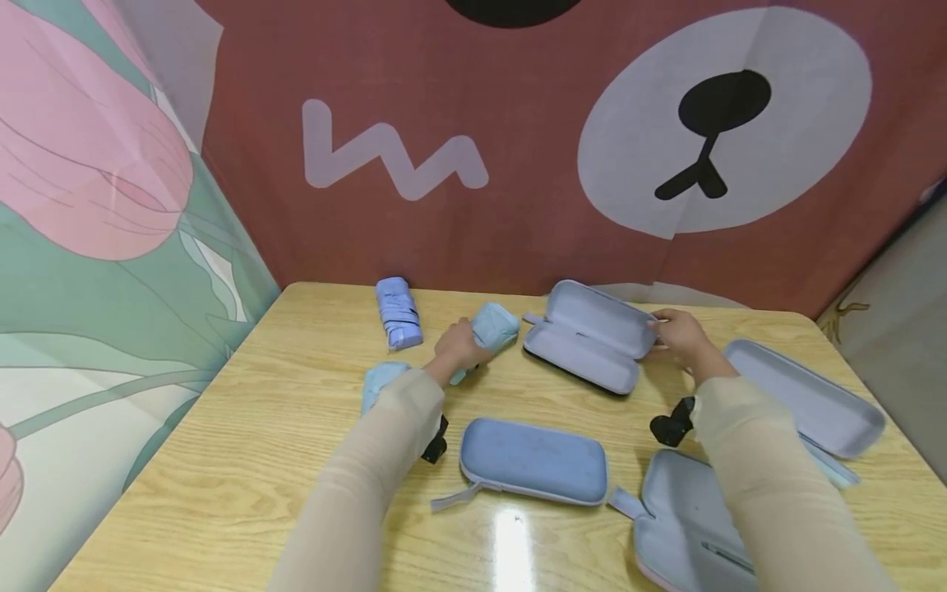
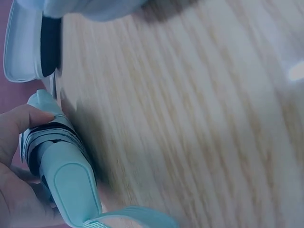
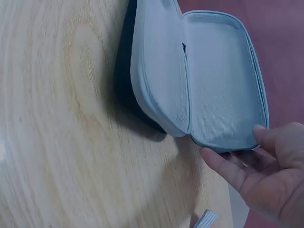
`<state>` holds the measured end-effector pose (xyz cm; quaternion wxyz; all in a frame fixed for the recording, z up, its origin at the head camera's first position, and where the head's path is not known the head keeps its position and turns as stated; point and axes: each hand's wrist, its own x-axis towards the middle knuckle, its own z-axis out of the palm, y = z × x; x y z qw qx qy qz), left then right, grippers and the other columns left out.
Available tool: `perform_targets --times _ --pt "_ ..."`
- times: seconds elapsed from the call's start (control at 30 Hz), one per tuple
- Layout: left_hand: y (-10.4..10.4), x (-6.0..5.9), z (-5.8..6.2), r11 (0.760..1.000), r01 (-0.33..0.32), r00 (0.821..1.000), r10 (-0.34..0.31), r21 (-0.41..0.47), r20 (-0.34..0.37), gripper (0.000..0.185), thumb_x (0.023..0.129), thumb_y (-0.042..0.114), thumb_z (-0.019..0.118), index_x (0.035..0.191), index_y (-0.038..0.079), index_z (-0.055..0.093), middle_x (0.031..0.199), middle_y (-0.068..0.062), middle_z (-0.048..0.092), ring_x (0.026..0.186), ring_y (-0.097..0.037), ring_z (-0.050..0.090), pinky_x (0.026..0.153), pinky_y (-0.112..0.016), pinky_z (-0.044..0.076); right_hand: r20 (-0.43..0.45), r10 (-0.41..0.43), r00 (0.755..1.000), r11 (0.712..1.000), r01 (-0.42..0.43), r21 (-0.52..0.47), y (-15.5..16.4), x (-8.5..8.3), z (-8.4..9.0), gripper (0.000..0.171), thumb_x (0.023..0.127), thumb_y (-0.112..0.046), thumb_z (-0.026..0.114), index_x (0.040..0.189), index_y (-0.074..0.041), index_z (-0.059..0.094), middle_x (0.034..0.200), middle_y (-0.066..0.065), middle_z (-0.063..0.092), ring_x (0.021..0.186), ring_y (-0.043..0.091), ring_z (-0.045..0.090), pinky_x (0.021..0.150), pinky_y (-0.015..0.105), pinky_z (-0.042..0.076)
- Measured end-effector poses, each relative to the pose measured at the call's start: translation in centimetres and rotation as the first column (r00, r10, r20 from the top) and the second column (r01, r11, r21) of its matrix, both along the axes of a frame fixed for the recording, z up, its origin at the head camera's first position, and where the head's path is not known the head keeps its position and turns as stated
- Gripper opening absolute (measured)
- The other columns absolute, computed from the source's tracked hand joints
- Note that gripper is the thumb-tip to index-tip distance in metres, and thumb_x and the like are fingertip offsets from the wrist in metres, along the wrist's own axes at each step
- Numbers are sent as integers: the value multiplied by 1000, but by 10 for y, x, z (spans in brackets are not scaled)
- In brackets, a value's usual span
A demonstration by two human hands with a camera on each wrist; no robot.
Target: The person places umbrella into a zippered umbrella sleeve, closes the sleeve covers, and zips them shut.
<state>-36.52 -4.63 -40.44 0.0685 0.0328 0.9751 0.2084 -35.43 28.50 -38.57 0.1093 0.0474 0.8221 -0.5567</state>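
Note:
My left hand [image 1: 459, 345] grips a folded light teal compact umbrella [image 1: 496, 326] above the table. In the left wrist view, fingers and thumb wrap its banded middle, and a strap [image 2: 142, 216] trails from the handle end. To its right a grey zip case [image 1: 580, 349] lies open, lid raised toward the back. My right hand [image 1: 684, 333] pinches the right end of that lid, thumb on the inner edge and fingers beneath, as the right wrist view shows. Inside, the case shows only its pale lining [image 3: 223, 80].
A folded blue umbrella [image 1: 398, 312] lies at the back left. A light blue bundle [image 1: 381, 382] is partly hidden by my left sleeve. In front lies a closed blue case [image 1: 533, 460]. Two open cases, one at the front right [image 1: 676, 485] and another farther right [image 1: 806, 395], lie around my right forearm.

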Motion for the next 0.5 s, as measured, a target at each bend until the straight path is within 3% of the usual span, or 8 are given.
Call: perform_targets --times 0.17,0.27,0.5 --pt "-4 0 5 999 15 998 -13 40 -66 57 70 30 67 113 1 43 96 -11 53 84 -23 51 70 -34 43 25 10 1000 997 -8 -80 0 2 2 51 95 -16 29 135 8 8 135 30 8 117 44 22 87 46 36" --pt "-5 -1 8 996 70 992 -64 47 -112 55 70 29 67 112 1 44 95 -11 54 84 -23 52 70 -35 42 3 10 1000 994 -9 -105 -1 3 1 50 95 -17 28 135 8 10 135 29 9 116 43 23 87 46 36" --pt "-4 0 8 982 183 981 -179 48 -81 63 73 27 66 124 3 38 113 -11 50 98 -23 48 81 -35 39 -25 37 999 989 -40 -141 -3 9 -1 47 95 -12 23 135 8 8 137 28 5 117 44 22 89 47 33"
